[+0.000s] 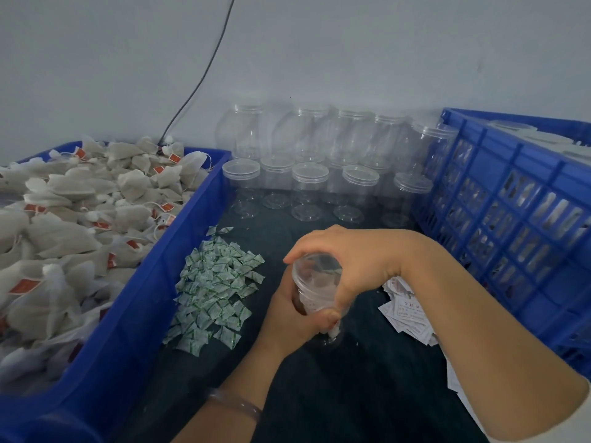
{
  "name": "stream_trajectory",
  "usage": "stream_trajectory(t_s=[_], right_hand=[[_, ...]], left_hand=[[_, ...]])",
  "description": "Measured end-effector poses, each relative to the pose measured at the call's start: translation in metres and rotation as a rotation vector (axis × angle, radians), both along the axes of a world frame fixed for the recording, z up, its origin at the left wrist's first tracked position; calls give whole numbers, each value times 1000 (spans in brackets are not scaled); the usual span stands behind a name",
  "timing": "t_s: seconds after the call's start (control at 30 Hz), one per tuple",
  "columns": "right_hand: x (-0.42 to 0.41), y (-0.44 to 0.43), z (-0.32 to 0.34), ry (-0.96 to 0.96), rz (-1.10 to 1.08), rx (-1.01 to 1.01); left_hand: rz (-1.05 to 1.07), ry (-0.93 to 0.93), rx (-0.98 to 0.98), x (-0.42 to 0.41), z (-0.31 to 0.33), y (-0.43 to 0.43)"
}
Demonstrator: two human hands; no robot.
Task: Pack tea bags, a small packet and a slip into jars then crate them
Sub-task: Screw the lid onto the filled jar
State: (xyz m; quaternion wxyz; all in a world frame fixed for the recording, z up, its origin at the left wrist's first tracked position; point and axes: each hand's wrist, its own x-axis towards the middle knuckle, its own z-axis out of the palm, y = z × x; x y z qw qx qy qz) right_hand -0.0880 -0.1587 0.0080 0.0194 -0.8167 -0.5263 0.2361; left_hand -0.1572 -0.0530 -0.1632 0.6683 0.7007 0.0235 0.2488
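A clear plastic jar with tea bags inside stands on the dark table in front of me. My left hand grips its side from the left. My right hand is curled over the jar's lid from above, thumb down its front. A blue bin heaped with white tea bags sits at the left. Small green-and-white packets lie in a pile left of the jar. White paper slips lie to its right, partly under my right forearm.
Several empty lidded clear jars stand stacked in rows against the back wall. A blue lattice crate with filled jars inside stands at the right. A black cable runs down the wall behind the bin.
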Motion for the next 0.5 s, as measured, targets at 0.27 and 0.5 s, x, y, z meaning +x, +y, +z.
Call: stream_trajectory(t_s=[0.27, 0.5], right_hand=[[-8, 10, -7, -206, -207, -97], [2, -2, -8, -67, -58, -15]], left_hand=[[-41, 6, 44, -2, 1, 1], [-1, 18, 30, -2, 2, -2]])
